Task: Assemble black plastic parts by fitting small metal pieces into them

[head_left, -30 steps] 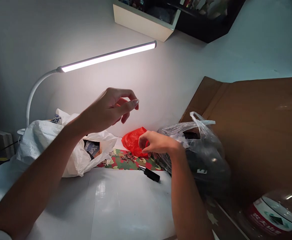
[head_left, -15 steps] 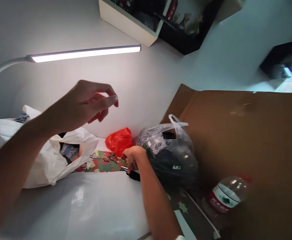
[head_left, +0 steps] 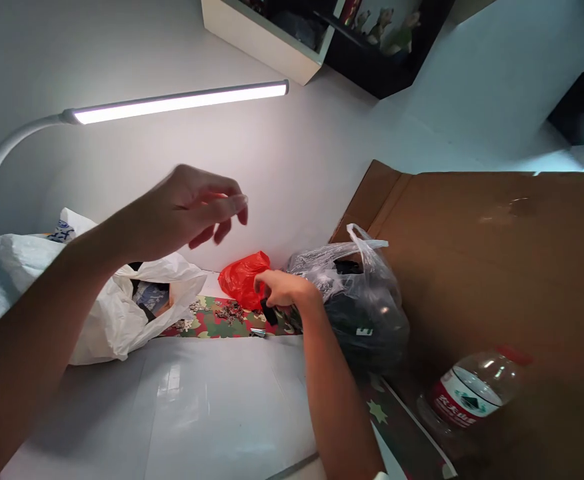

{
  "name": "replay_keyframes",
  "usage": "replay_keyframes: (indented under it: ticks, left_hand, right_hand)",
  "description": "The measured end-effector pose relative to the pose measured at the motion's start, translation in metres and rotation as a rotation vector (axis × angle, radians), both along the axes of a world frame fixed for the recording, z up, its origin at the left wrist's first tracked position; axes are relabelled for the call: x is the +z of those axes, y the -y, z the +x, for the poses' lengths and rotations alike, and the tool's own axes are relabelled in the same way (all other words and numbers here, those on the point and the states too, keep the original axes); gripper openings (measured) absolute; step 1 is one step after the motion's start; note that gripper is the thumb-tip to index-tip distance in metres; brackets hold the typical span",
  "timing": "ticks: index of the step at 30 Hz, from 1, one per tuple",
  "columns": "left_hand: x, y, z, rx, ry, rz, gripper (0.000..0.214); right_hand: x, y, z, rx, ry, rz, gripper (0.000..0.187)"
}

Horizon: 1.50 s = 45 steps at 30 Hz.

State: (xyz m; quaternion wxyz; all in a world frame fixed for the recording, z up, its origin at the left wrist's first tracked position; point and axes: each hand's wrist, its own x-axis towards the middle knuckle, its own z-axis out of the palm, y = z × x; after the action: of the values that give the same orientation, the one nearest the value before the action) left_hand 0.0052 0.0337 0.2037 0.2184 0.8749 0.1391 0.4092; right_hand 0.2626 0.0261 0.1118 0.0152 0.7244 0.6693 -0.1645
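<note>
My left hand (head_left: 205, 208) hovers in the air before the wall with loosely curled fingers, parted and holding nothing. Lower down, my right hand (head_left: 288, 291) reaches to the back of the table, its fingers closed on a small black object (head_left: 269, 312) whose kind I cannot make out. Just below it, a short silver metal piece (head_left: 258, 332) lies at the edge of the white glossy board (head_left: 222, 400). Behind the fingers is a red plastic bag (head_left: 239, 279). Small loose bits (head_left: 231, 312) are scattered on the patterned mat (head_left: 209, 328).
A white plastic bag (head_left: 107, 327) with things inside stands left. On the right are a filled clear plastic bag (head_left: 377, 320), a bottle with a red cap (head_left: 469, 393) and a tall cardboard panel (head_left: 512, 267). A lit lamp (head_left: 182, 103) and wall shelf (head_left: 267, 40) hang above.
My right hand has risen slightly from the board's back edge, and the black object beneath its fingers now stands more upright. The left hand keeps its pose. The view has shifted a little.
</note>
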Motion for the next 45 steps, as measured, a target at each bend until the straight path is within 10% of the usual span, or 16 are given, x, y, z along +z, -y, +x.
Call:
replay_keyframes:
  ticks: [8, 15, 22, 29, 37, 45]
  left_hand:
    - [-0.028, -0.024, 0.016, 0.119, -0.331, 0.147, 0.073]
    - [-0.023, -0.011, 0.020, 0.045, -0.281, 0.075, 0.058]
    - [-0.007, 0.006, 0.009, 0.144, -0.052, 0.066, 0.033]
    - [-0.004, 0.012, 0.002, 0.177, 0.137, 0.049, 0.016]
    - [-0.010, 0.009, 0.003, 0.017, 0.208, 0.049, 0.007]
    - [-0.015, 0.011, 0.005, -0.116, 0.234, 0.021, 0.014]
  right_hand:
    - [0.037, 0.027, -0.015, 0.387, -0.739, 0.869, 0.034]
    - [0.037, 0.030, -0.029, 0.318, -0.794, 1.060, 0.041]
    - [0.028, 0.027, -0.037, 0.440, -0.762, 0.604, 0.042]
    - [-0.012, 0.037, -0.116, 0.663, -0.296, 0.078, 0.030]
    - [-0.097, 0.091, -0.154, 0.597, -0.152, 0.275, 0.029]
    - [-0.142, 0.101, -0.165, 0.517, -0.109, 0.455, 0.023]
